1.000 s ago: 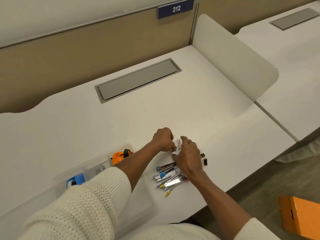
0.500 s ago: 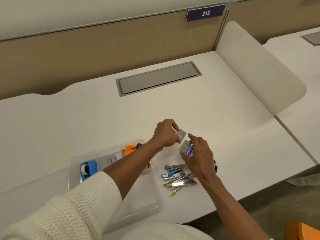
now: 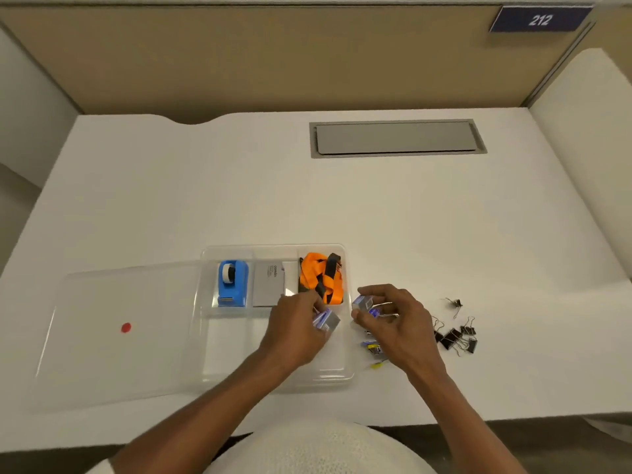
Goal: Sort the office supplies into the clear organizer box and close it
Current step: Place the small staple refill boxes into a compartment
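White laminate covers the bench (image 3: 342, 206), which fills most of the frame, with a grey rectangular cable hatch (image 3: 396, 137) set into it at upper right and a tan partition (image 3: 256, 59) behind carrying a dark blue plate numbered 212 (image 3: 540, 19) in the top right corner. Low in the centre sits the clear plastic organizer box (image 3: 347, 369), open, its transparent lid (image 3: 116, 333) lying flat to the left with a small red dot sticker (image 3: 126, 327) on it. Along the box's far row, three compartments hold, from left to right, a blue tape dispenser (image 3: 232, 283), a flat grey card packet with small print (image 3: 270, 283), and a bunched orange strap with black bands (image 3: 321, 277). The near part of the box shows nothing in it apart from the left hand. The left hand (image 3: 294, 331) reaches over that near part and is closed around a small grey and blue staple box (image 3: 326, 319), pinched between thumb and fingertips. The right hand (image 3: 396, 323) hovers just right of the box's right wall, fingers curled around another small clear and blue box (image 3: 366, 304). Under that hand, on the bench, lie a few small items with yellow and blue ends (image 3: 374, 350), too hidden to identify. Further right, near the hand but apart from it, a loose cluster of black binder clips (image 3: 456, 336) rests on the bench. A cream knit garment (image 3: 318, 449) shows at the bottom edge.
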A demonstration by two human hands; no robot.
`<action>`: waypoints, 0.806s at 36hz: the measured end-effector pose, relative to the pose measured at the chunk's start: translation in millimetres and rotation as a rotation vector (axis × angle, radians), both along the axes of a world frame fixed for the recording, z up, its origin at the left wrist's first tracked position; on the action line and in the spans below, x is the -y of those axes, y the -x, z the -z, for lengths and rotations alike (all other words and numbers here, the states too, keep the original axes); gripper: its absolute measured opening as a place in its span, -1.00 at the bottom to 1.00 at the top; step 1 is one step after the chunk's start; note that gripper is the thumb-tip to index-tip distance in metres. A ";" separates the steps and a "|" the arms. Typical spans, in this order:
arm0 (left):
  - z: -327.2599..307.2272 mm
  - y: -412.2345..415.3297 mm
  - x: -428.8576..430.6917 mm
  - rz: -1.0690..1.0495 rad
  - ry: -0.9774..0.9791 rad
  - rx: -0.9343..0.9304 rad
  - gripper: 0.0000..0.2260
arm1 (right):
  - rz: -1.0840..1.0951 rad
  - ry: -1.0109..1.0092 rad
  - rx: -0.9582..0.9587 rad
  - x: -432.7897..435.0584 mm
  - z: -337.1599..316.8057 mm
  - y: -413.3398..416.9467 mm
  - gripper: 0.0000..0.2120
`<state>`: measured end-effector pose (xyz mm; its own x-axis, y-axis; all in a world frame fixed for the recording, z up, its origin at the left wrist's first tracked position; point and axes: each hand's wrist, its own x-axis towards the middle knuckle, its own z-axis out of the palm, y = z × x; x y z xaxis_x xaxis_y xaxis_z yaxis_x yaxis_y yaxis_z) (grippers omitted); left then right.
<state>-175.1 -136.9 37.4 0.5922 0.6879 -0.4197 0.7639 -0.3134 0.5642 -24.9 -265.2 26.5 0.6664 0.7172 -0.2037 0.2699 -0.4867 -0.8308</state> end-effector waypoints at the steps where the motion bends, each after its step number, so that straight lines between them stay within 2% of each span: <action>1: 5.2 -1.7 4.7 0.017 -0.018 -0.006 -0.63 | 0.002 -0.007 -0.008 -1.1 0.3 1.9 -0.69; 6: 28.8 -16.4 19.4 0.061 -0.034 -0.104 -0.71 | 0.044 -0.048 -0.018 -3.2 1.0 4.2 -0.70; 12: 45.9 -25.4 18.0 0.106 -0.045 -0.144 -0.68 | 0.069 -0.039 -0.013 0.9 3.9 4.6 -0.70; 18: 53.4 -21.8 17.9 0.274 -0.052 -0.198 -0.76 | 0.098 0.000 -0.038 7.9 7.1 13.4 -0.70; 23: 56.2 -20.0 21.8 0.401 -0.037 -0.275 -0.72 | 0.106 0.009 -0.057 6.6 9.5 18.3 -0.67; 29: 57.4 -4.7 26.6 0.577 -0.191 -0.305 -0.74 | 0.114 -0.017 -0.064 0.4 4.9 15.8 -0.67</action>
<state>-170.3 -163.4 -20.0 0.7609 0.3761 -0.5287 0.5608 -0.7910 0.2444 -40.7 -265.5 21.5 0.7296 0.6415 -0.2371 0.1600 -0.4972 -0.8528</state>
